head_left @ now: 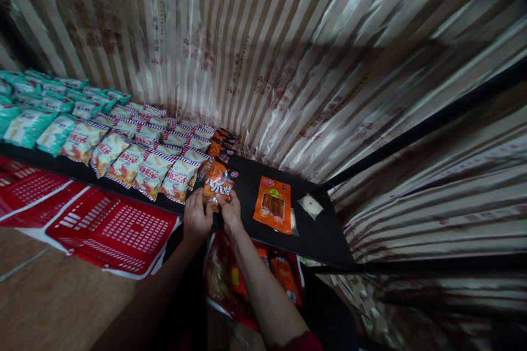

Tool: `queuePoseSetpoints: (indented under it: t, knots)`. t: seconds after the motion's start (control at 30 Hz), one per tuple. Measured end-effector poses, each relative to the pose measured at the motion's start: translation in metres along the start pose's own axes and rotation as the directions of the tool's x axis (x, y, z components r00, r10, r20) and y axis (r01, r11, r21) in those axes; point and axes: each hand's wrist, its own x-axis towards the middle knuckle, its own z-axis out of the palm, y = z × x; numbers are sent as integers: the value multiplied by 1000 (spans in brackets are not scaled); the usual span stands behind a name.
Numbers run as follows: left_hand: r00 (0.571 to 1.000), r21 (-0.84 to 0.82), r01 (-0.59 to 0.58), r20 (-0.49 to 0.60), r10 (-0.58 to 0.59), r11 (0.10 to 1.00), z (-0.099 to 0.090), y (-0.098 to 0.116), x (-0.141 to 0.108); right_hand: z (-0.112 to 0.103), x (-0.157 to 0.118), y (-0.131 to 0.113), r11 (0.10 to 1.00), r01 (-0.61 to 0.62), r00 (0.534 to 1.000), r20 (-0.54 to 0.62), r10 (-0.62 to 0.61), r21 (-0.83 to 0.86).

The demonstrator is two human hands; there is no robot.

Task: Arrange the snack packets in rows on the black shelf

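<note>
An orange snack bag (219, 178) with white lettering stands at the front edge of the black shelf (242, 173). My left hand (197, 218) grips its lower left side, and my right hand (229, 209) closes on its lower right side. Behind this bag is a short row of similar orange bags (222, 142). Directly left of it stand rows of white snack bags with striped tops (178, 178). To the right, a flat orange packet (272, 203) lies on the shelf, partly over a pale packet.
Teal bags (57, 132) fill the shelf's far left. A small white packet (310, 205) lies near the right end. Red baskets (113, 225) sit below left; another basket (214, 303) holding orange packets is under my forearms. Striped sheeting (263, 55) hangs behind.
</note>
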Motion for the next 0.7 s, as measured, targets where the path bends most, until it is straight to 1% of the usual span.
queuePoseSetpoints:
  t: [0.07,0.13,0.33,0.47,0.7]
  knots:
    - [999,-1,-41,6,41,999,-1,2,-1,2,2,1,1000,7,1000,-3,-7,-29]
    - [998,0,-59,13,59,998,-2,2,-1,3,4,2,999,4,1000,-2,-4,-48]
    - [998,-8,-60,7,60,998,-1,3,1,9,9,-1,1000,5,1000,21,-5,-16]
    - [996,-22,-85,-2,85,996,-1,3,3,16,13,-2,1000,21,999,33,-21,2]
    - [997,-22,-68,25,69,997,3,-1,7,21,22,4,996,50,999,16,-49,-71]
